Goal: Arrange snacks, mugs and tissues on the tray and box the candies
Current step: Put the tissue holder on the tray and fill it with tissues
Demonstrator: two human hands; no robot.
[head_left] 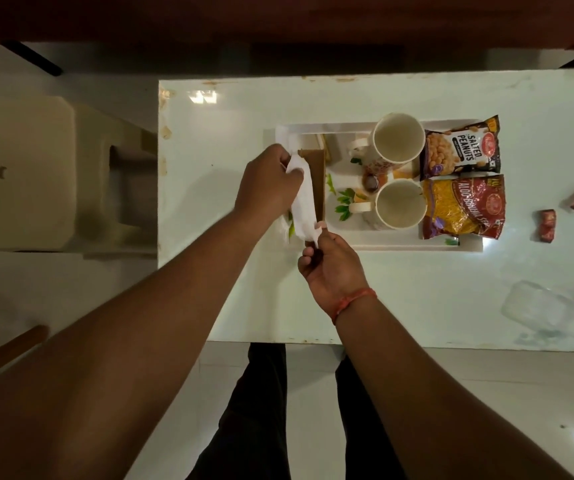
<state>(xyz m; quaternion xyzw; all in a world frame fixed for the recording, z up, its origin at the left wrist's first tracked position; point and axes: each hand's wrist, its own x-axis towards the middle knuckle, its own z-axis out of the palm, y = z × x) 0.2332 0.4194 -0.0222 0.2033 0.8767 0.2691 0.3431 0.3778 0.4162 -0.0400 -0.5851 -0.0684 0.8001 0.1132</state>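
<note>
Two hands' grip [308, 206] apparently stretches tissue [304, 202].

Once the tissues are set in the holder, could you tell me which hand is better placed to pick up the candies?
The right hand: the red candies lie on the table's right side beyond the snack packets, while the left hand sits at the tray's far left end.

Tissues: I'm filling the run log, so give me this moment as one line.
left hand grips tissues | right hand pinches near end | over tray | candies unboxed
</note>
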